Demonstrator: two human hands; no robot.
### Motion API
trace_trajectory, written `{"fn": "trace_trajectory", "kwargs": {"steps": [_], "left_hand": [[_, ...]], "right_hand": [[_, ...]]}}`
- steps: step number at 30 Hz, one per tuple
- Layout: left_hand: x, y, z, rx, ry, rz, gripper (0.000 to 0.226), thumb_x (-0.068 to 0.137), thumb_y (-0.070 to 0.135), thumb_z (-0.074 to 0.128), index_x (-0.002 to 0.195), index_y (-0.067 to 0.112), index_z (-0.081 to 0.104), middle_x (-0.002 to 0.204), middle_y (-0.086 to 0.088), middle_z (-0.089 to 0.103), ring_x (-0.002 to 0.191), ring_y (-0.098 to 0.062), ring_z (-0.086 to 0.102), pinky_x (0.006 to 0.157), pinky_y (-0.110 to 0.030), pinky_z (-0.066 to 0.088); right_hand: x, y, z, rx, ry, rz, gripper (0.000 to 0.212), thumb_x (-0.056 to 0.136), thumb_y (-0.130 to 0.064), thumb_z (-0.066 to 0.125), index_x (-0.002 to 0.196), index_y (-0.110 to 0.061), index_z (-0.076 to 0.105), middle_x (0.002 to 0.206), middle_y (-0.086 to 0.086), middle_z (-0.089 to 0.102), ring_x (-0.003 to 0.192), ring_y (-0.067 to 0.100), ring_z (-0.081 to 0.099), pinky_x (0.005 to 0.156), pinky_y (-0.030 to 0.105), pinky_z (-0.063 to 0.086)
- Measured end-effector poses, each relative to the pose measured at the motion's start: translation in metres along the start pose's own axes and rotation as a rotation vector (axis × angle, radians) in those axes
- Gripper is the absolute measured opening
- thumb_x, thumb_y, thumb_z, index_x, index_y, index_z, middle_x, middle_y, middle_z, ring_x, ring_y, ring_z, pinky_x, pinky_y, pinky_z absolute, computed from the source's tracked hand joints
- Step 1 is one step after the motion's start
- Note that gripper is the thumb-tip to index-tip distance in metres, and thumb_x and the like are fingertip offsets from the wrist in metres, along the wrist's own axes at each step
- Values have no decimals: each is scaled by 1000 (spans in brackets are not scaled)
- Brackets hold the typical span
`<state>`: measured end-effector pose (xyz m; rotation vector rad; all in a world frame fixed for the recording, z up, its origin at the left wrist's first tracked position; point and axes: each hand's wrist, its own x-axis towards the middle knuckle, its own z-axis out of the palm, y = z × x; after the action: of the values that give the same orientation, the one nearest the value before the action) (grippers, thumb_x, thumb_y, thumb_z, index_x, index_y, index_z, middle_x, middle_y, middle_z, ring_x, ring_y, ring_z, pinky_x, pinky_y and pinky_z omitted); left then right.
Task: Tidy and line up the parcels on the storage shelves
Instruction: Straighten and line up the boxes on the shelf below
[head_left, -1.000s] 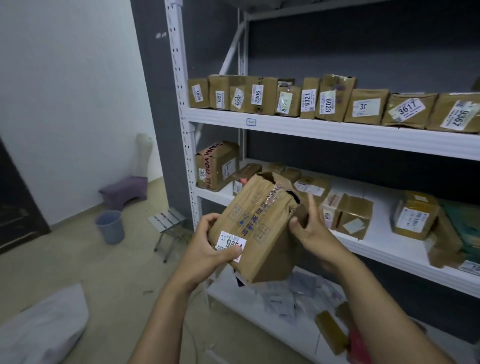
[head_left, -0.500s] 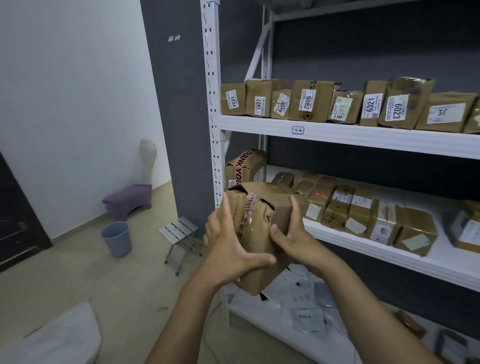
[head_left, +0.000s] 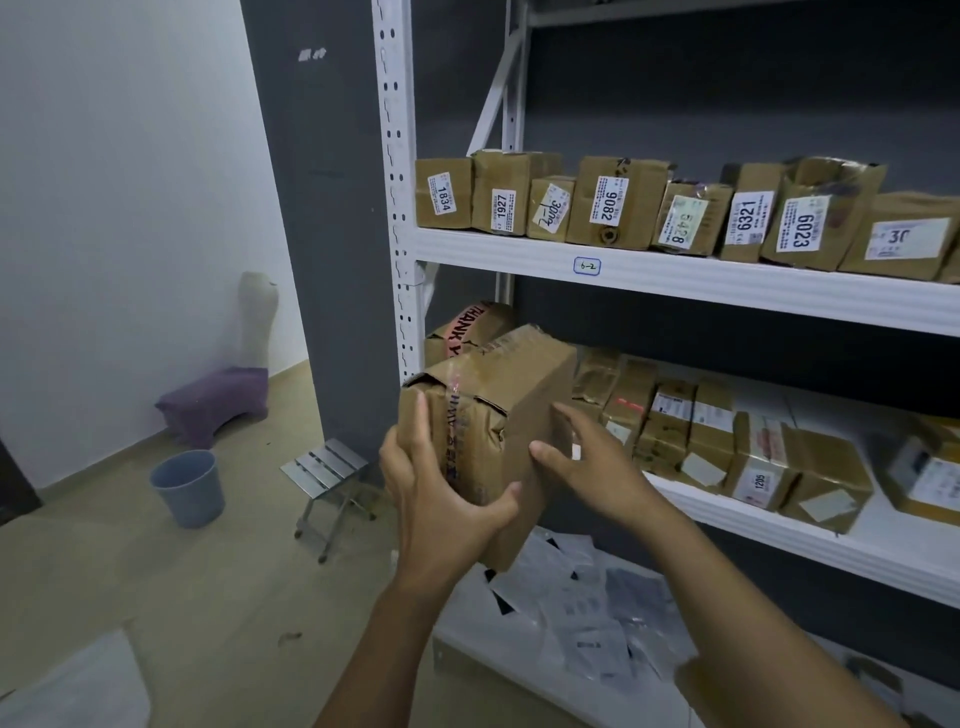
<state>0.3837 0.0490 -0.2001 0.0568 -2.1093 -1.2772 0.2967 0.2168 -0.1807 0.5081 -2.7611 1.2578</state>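
Note:
A brown taped cardboard parcel (head_left: 498, 405) hangs in the air in front of the left end of the middle shelf (head_left: 779, 525). My left hand (head_left: 441, 499) grips its near left corner, thumb under its front face. My right hand (head_left: 582, 462) lies against its right side with spread fingers, thumb on the front edge. Behind it on the middle shelf stands a box with red "THANK YOU" tape (head_left: 467, 327). To the right, several small brown parcels (head_left: 691, 431) stand in a loose row. The upper shelf (head_left: 675, 275) carries a row of numbered parcels (head_left: 608, 202).
The white shelf upright (head_left: 397, 182) stands just left of the parcel. The bottom shelf holds several grey mailer bags (head_left: 597, 608). On the floor to the left are a folding metal stool (head_left: 327, 467), a blue bucket (head_left: 189, 486) and a purple stool (head_left: 218, 400).
The parcel has turned so its end faces me and has risen toward the left end of the middle shelf. My view has swung left and closer to the shelf.

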Motion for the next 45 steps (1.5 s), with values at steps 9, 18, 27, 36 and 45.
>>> {"fn": "trace_trajectory", "kwargs": {"steps": [9, 18, 27, 36, 45], "left_hand": [[56, -3, 71, 37, -15, 37, 124, 55, 49, 83, 140, 63, -7, 148, 14, 4, 139, -19, 18, 110, -54, 33], [117, -18, 133, 52, -13, 47, 128, 60, 43, 87, 146, 48, -7, 151, 10, 4, 138, -14, 16, 111, -41, 26], [165, -55, 161, 31, 14, 104, 126, 56, 57, 75, 151, 38, -4, 153, 6, 8, 142, -16, 12, 110, -48, 28], [186, -83, 157, -55, 8, 180, 119, 56, 57, 69, 152, 33, 3, 145, 21, 2, 138, 9, -2, 110, -39, 20], [167, -83, 128, -142, -54, 82, 116, 57, 58, 67, 149, 41, -1, 156, 4, 6, 141, -8, 11, 106, -39, 24]], "right_hand": [[65, 56, -47, -230, -87, 37, 50, 92, -42, 61, 137, -22, 51, 132, -1, 58, 112, 15, 55, 89, 28, 43], [107, 100, -69, -201, -120, 61, 34, 95, -30, 59, 128, -24, 59, 125, -5, 62, 103, 10, 59, 82, 22, 47], [152, 116, -52, -178, -20, 131, 48, 94, -31, 59, 141, -28, 45, 140, -3, 51, 121, 14, 50, 98, 28, 42], [193, 111, -20, -77, 99, 242, 45, 95, -27, 57, 138, -22, 46, 131, 2, 59, 113, 19, 58, 96, 38, 49], [169, 96, -21, 252, 229, 214, 79, 87, -34, 68, 152, -26, 22, 151, -2, 38, 135, 20, 40, 107, 40, 39]]}}
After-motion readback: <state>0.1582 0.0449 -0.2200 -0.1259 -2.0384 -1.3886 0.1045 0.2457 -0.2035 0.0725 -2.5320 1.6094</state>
